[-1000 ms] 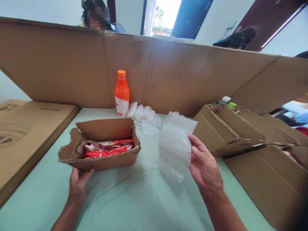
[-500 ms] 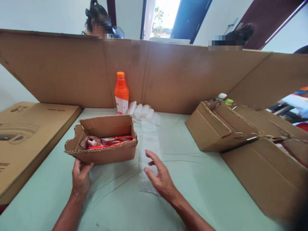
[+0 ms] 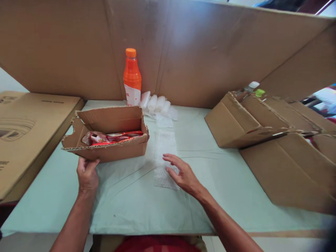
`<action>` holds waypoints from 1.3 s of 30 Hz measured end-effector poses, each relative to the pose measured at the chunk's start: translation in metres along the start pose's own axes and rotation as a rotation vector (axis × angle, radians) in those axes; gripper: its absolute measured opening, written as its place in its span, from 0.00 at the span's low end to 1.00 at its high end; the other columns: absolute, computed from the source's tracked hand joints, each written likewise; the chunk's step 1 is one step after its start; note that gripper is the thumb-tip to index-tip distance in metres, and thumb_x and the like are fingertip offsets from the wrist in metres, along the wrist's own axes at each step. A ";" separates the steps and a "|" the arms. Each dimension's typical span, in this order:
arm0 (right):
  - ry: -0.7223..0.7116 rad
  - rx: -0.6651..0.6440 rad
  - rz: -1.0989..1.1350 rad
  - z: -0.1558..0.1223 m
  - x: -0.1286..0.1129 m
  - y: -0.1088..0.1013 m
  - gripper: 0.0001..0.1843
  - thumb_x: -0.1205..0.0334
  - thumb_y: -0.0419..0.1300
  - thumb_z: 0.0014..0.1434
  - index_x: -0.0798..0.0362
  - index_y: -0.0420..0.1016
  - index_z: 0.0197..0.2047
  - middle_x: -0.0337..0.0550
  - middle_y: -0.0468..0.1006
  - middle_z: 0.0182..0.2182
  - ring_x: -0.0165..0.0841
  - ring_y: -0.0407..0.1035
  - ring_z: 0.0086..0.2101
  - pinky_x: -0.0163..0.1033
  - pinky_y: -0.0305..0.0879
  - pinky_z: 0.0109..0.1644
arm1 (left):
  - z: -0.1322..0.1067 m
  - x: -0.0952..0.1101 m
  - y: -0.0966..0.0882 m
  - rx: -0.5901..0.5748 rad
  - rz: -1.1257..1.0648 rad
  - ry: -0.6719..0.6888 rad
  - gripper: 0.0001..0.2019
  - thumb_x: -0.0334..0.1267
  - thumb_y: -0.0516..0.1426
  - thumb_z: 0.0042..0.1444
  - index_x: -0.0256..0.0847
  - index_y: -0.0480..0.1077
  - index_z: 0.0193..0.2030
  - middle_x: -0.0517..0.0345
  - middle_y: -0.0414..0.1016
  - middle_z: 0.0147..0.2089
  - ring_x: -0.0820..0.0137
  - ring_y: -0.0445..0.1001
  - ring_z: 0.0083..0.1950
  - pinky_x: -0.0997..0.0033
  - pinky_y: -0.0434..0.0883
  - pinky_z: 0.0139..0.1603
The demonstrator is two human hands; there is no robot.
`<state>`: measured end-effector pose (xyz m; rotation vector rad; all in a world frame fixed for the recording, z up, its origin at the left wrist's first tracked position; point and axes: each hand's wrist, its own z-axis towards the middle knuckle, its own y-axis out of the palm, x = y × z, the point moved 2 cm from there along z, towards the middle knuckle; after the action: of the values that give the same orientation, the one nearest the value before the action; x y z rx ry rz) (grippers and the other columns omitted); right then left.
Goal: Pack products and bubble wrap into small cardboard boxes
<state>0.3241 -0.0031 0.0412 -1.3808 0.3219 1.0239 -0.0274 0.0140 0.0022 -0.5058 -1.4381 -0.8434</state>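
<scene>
On the worktop (image 3: 147, 210), the clear wrap (image 3: 166, 143) now lies flat, let go, so the right hand (image 3: 185, 176) is free, fingers apart over it (maybe touching, I can't tell). The left hand (image 3: 88, 176) grips the box (image 3: 115, 152), left of the wrap.

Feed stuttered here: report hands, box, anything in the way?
Left hand holding open cardboard box, red packets inside. Right hand open over bubble wrap, contact unclear. Orange bottle behind box, clear of hands.
</scene>
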 end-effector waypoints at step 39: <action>0.209 0.361 0.007 0.122 0.105 -0.076 0.15 0.55 0.56 0.60 0.52 0.80 0.43 0.49 0.83 0.43 0.39 0.77 0.43 0.42 0.73 0.43 | -0.122 -0.022 0.176 -1.173 0.639 0.567 0.18 0.27 0.58 0.51 0.41 0.72 0.49 0.47 0.73 0.58 0.54 0.69 0.59 0.48 0.69 0.59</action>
<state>0.3954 0.1599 0.0425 -1.1579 0.6344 0.7815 0.1872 0.0368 -0.0001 -1.3718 -0.0957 -1.1092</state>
